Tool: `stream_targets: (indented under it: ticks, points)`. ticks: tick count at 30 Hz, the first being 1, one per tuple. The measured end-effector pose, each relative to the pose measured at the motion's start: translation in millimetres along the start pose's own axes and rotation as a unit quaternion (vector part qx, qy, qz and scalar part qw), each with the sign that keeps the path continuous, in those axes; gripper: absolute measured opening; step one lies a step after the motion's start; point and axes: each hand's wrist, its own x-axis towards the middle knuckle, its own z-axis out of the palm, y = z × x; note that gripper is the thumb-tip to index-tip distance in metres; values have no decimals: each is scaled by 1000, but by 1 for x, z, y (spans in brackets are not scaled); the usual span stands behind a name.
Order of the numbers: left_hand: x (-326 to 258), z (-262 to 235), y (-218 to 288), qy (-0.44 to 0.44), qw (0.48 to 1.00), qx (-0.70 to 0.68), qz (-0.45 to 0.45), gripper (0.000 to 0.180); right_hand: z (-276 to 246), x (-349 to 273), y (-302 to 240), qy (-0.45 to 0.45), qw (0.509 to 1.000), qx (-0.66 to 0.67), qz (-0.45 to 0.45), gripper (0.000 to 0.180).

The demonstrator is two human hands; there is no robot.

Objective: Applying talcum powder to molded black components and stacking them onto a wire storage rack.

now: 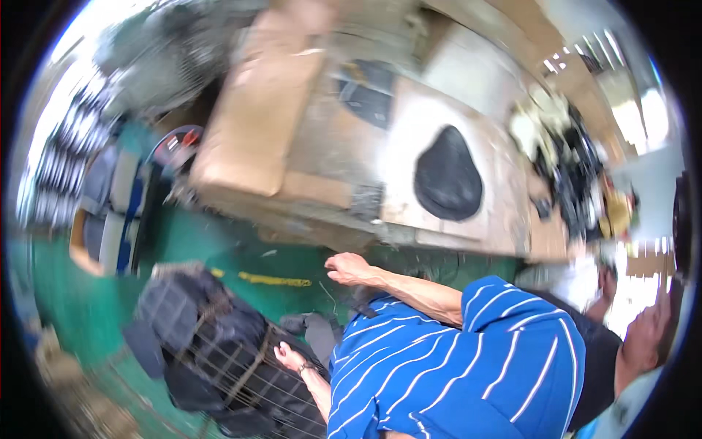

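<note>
The whole view is smeared by motion, and that is the first hazard as we judge it: with our head swinging, we read the scene poorly and could bump the person in the blue striped shirt (453,366) crouched close at our near right. The wooden workbench (322,146) fills the far middle, with a cardboard slab (256,110) lying on its left part and a dark oval piece (447,175) on its right; the bench edge overhangs the green floor (219,241), so anyone rising beneath it could knock against it.

The dark bundle (212,344) sits on the floor at the near left, bound crosswise with thin cord. If it is lifted by the cord alone, we think the cord may slip or bite into fingers, and the soft load may sag and spill.

The co-worker's near hand (291,358) rests on the bundle's right end, fingers laid over the cord; we cannot tell whether they hook round it. The co-worker's far hand (349,269) hangs loosely curled above the floor, grasping nothing we can see. Our own hands are out of sight, so we cannot tell their grip.

The bundle's long axis runs from far left to near right, and it lies flat. Neither end shows as a front, so it points no clear way.
</note>
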Motion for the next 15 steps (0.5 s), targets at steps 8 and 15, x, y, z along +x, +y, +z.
stream_targets:
  ticks: [8, 15]
  points:
    - [16, 19, 84, -155, 980, 121, -20, 46, -78, -86, 118, 381, 879, 105, 266, 28]
    - [1, 64, 143, -244, 956, 162, 31, 51, -155, -100, 254, 548, 744, -66, 376, 37]
